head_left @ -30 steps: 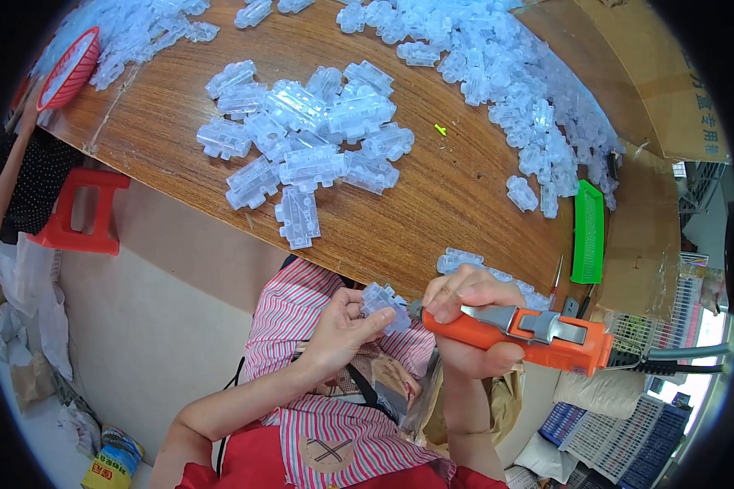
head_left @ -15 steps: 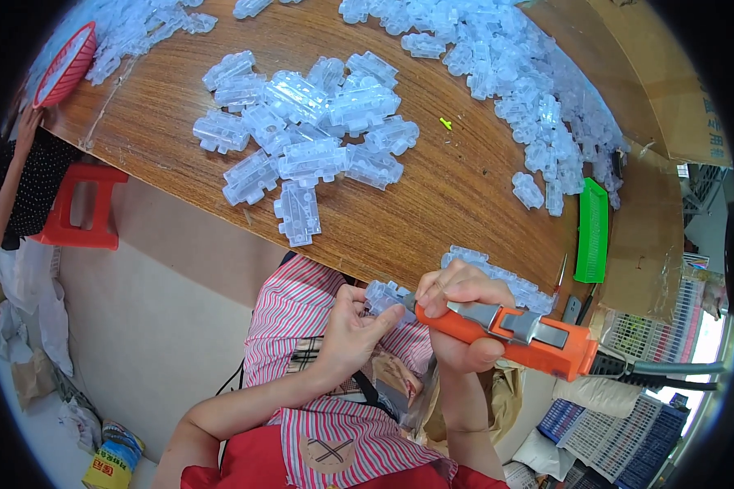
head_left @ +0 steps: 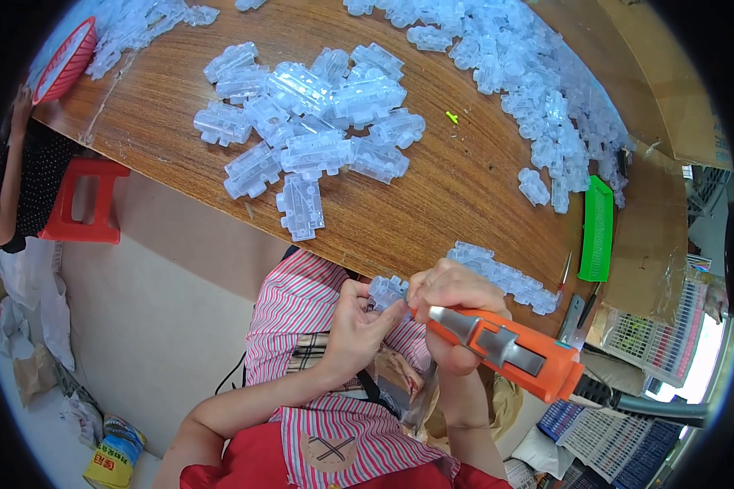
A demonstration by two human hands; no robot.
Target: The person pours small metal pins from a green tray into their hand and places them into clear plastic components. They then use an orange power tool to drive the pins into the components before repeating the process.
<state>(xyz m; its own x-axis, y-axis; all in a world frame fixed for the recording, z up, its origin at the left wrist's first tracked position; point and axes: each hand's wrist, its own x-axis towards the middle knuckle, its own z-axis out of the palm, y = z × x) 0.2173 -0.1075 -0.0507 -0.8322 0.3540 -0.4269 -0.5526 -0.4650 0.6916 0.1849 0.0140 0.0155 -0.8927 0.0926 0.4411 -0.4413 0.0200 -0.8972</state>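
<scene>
At the table's near edge, a clear plastic part (head_left: 386, 292) with knobbed edges is held in my left hand (head_left: 356, 330), its fingers closed round it. Gripped in my right hand (head_left: 457, 303) is an orange corded power tool (head_left: 510, 350) with a grey metal lever on its side. Its front end points left at the clear part, close to my left thumb. My fingers hide the tip, so I cannot tell whether it touches. Just beyond my right hand, a row of similar clear parts (head_left: 506, 277) lies along the table edge.
A loose pile of clear parts (head_left: 334, 98) occupies the middle of the wooden table (head_left: 457, 187); a larger heap (head_left: 538, 106) spreads far right. A green tray (head_left: 597, 228) stands at right, near a screwdriver (head_left: 563, 273). Far left, another person's hand (head_left: 22, 104) touches a red basket (head_left: 67, 61).
The tool's rear end has swung down and toward me, and its body has rolled slightly in my right hand. My left hand keeps the clear part nearly where it was.
</scene>
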